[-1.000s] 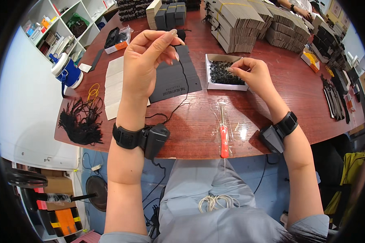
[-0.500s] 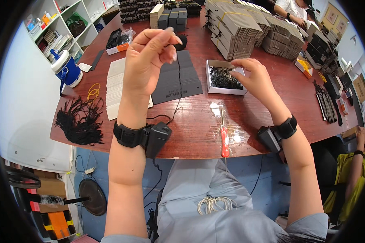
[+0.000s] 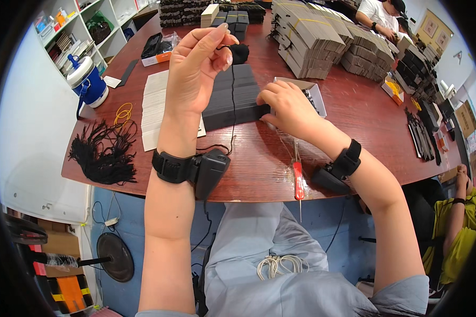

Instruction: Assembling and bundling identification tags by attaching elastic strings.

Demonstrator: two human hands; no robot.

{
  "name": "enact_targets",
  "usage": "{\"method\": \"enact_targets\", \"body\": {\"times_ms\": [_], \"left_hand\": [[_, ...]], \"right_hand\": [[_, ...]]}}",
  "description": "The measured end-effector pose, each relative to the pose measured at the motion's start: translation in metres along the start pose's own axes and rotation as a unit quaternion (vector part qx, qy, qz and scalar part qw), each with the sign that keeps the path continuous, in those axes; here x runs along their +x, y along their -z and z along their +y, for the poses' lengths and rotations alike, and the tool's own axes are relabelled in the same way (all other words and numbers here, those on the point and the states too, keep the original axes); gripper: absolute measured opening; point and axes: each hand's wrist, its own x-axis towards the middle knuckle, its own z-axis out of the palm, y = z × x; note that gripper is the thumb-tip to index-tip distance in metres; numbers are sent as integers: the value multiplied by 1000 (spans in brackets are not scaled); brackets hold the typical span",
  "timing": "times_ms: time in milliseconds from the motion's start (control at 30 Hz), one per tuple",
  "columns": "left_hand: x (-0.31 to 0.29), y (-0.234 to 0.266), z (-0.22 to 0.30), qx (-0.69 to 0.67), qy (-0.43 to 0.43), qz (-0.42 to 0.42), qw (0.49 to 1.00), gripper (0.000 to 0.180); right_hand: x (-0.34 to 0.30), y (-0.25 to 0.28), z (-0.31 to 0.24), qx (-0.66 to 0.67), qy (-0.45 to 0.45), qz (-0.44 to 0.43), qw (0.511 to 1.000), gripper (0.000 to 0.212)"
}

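Observation:
My left hand is raised over the table, its thumb and fingers pinched on a thin black cord. The cord hangs down to the tabletop and bends left behind my wrist. My right hand is at the near right corner of a row of overlapping black cards, thumb and fingers closed around that edge. Partly hidden behind this hand is a white box of small black pieces. Left of the black cards lies a row of pale cards. A red-handled tool with a thin metal shaft lies near the table edge.
Loose black cords and yellow rubber bands lie at the left, near a blue and white jug. Tall stacks of grey boards stand at the back. Another person works at the far right.
My right hand has moved left from the white box to the corner of the black cards. My left hand stays raised with the cord, slightly higher.

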Motion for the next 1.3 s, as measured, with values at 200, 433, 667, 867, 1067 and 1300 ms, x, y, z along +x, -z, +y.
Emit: {"method": "enact_targets", "body": {"times_ms": [200,433,667,867,1067,1300], "left_hand": [[-2,3,-1,10,4,2,1000,12],[0,1,-1,8,8,-2,1000,12],[0,13,8,-49,-29,-18,998,12],[4,27,26,-158,-31,17,987,12],[4,22,19,-137,-11,8,990,11],[4,24,21,-143,-6,5,990,11]], "right_hand": [[-13,4,-13,50,29,1,998,17],[-7,3,-5,50,40,38,997,11],[8,-1,12,123,-48,-23,991,16],[17,-14,21,126,-29,-18,991,32],[26,-8,14,121,-41,-53,990,40],[15,-11,2,114,-23,13,993,39]]}}
